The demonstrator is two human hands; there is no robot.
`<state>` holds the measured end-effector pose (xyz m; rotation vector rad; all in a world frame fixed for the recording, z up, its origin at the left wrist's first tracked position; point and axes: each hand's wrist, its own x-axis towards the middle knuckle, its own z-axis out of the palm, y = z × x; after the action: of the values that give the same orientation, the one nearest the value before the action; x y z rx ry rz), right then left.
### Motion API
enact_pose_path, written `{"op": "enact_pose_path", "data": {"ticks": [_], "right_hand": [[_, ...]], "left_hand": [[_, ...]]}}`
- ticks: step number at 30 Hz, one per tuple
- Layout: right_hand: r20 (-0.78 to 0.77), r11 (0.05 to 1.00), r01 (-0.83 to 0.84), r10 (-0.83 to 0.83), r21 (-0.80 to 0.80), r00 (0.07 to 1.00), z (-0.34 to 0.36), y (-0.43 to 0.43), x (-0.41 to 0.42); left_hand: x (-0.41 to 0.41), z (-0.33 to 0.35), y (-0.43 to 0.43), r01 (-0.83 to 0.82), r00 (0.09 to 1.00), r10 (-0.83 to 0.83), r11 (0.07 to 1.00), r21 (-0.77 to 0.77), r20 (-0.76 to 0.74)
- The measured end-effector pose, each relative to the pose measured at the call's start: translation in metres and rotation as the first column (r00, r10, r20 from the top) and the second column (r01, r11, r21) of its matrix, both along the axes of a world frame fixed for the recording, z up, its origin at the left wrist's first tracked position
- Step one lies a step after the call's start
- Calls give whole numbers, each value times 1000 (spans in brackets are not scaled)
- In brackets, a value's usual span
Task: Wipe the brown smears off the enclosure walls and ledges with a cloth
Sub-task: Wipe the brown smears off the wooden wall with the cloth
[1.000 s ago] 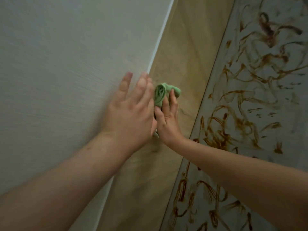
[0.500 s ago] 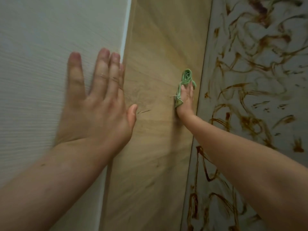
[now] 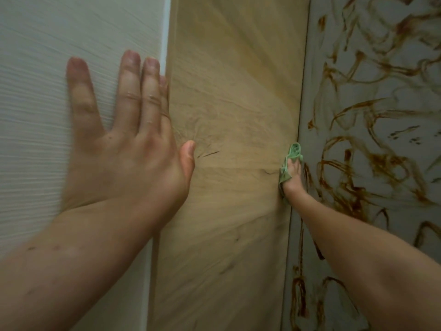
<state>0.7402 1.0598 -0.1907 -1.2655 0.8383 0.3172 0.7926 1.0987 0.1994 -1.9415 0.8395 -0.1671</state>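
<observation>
Fingers (image 3: 292, 165), right hand (image 3: 293, 179), press cloth (image 3: 295, 150) to wooden wall (image 3: 233, 91) (left hand (image 3: 124, 161) flat).

Pale grained panel (image 3: 71, 32) seen under left hand (image 3: 124, 149). White edge strip (image 3: 164, 44) set just beside its fingertips. Light wood-grain wall (image 3: 233, 80) seen between hands, dimly lit. Grey wall (image 3: 386, 91) met at corner beside right hand (image 3: 292, 177).
</observation>
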Motion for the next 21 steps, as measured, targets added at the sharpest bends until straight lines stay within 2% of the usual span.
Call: {"op": "enact_pose_path", "data": {"ticks": [2,5,6,7,9,12,13,15,16,17,19,21], "right_hand": [[-1,999,-50,50,-16,999,3,19,-17],[-44,1000,13,-12,28,999,10,17,-13],[-24,1000,11,-11,-3,1000,22,16,-10],[30,999,24,-23,-36,999,43,17,-8],[243,991,74,-45,-115,969,106,27,-9],[601,962,229,-94,-152,794,204,42,-17],[683,956,254,-85,-151,725,221,43,-21],[749,932,306,-60,-194,659,211,40,-21],[737,920,321,-55,-225,673,190,38,-18],[682,922,298,-54,-245,729,161,36,-14],[469,948,163,-16,-274,883,97,34,-9],[245,987,60,-22,-151,969,43,31,-16]], "left_hand": [[-3,1,-1,20,1000,-21,1000,10,12],[-8,3,-6,30,999,-33,997,76,37],[-10,4,-7,37,998,-41,995,97,44],[-11,5,-8,40,997,-47,993,111,54],[-11,6,-9,10,997,-19,993,117,77],[-15,6,-11,12,996,-23,992,123,91],[-15,7,-13,10,996,-21,993,121,91],[-16,8,-14,13,996,-24,992,125,91],[-16,7,-14,10,996,-21,992,123,92],[-16,7,-13,8,995,-20,992,124,93],[-13,5,-11,13,995,-25,992,122,94],[-12,4,-10,28,995,-39,993,112,96]]}}
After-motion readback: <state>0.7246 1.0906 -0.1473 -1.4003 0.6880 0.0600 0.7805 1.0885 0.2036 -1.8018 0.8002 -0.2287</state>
